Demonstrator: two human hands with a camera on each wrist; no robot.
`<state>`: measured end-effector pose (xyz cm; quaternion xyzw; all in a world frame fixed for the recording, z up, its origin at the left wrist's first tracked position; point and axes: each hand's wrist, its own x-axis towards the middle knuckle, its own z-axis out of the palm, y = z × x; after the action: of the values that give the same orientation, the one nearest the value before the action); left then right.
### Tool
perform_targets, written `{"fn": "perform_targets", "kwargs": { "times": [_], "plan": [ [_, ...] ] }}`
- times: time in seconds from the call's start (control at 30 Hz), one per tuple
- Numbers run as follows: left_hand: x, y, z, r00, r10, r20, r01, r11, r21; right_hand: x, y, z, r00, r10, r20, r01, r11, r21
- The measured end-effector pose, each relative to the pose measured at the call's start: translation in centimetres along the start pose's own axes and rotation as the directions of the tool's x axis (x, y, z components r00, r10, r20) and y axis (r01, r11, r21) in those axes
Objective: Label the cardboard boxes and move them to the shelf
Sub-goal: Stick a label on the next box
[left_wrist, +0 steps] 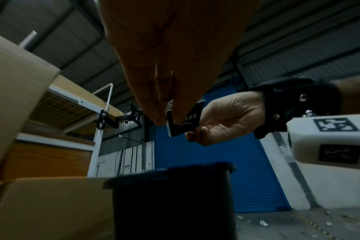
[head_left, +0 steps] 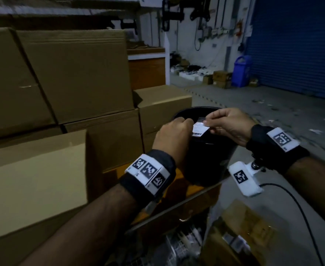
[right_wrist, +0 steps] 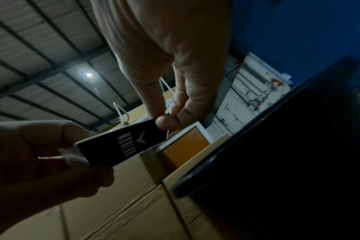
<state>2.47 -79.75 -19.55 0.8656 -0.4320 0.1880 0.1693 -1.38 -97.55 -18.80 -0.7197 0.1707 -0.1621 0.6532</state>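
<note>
Both hands, left hand (head_left: pixel 172 137) and right hand (head_left: pixel 229 125), pinch flat rectangular label (head_left: pixel 200 128) | above round black bin (head_left: pixel 211 160)

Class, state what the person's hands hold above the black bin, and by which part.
Both hands pinch one label: left hand at its left end, right hand at its right end.

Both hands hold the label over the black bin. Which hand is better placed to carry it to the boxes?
Probably the left hand. It already pinches the label, and the cardboard boxes are stacked on its side. The right hand is on the far side of the bin.
</note>
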Motion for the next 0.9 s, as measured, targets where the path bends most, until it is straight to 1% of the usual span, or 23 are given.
{"fn": "perform_targets", "kwargs": {
  "times": [0.07,0.13,0.3,0.43,0.53,0.7,0.8,0.9],
  "plan": [
    [2.3,0.4,1.9,0.999,-0.001,0.035,0.002,1.0,-0.025,1.6,1.0,-1.6,0.996,-0.002,-0.093,-0.001,0.999,-0.033],
    [4.2,0.8,3.4,0.998,0.004,0.066,-0.001,0.999,-0.039,2.9,1.9,-2.7,0.988,-0.009,-0.156,-0.004,0.996,-0.086],
    [7.1,0.7,5.7,0.989,-0.014,0.15,0.019,0.999,-0.034,5.7,3.4,-4.3,0.975,-0.04,-0.218,-0.008,0.977,-0.213],
    [8.1,0.3,6.5,0.98,-0.04,0.194,0.043,0.999,-0.011,7.2,4.1,-4.6,0.976,-0.088,-0.201,0.006,0.927,-0.375],
    [8.7,0.0,6.8,0.964,-0.067,0.259,0.064,0.998,0.019,7.5,4.2,-4.4,0.975,-0.127,-0.184,0.026,0.882,-0.47],
    [9.1,0.0,6.7,0.931,-0.097,0.351,0.092,0.995,0.031,6.8,3.9,-4.1,0.979,-0.187,-0.08,0.078,0.708,-0.702],
    [9.1,0.1,6.3,0.918,-0.102,0.383,0.094,0.995,0.04,6.6,3.8,-3.9,0.975,-0.216,-0.056,0.102,0.655,-0.748],
    [9.1,0.1,5.4,0.916,-0.103,0.389,0.1,0.995,0.028,6.4,3.6,-3.5,0.966,-0.253,-0.043,0.136,0.648,-0.75]
  ]
}}
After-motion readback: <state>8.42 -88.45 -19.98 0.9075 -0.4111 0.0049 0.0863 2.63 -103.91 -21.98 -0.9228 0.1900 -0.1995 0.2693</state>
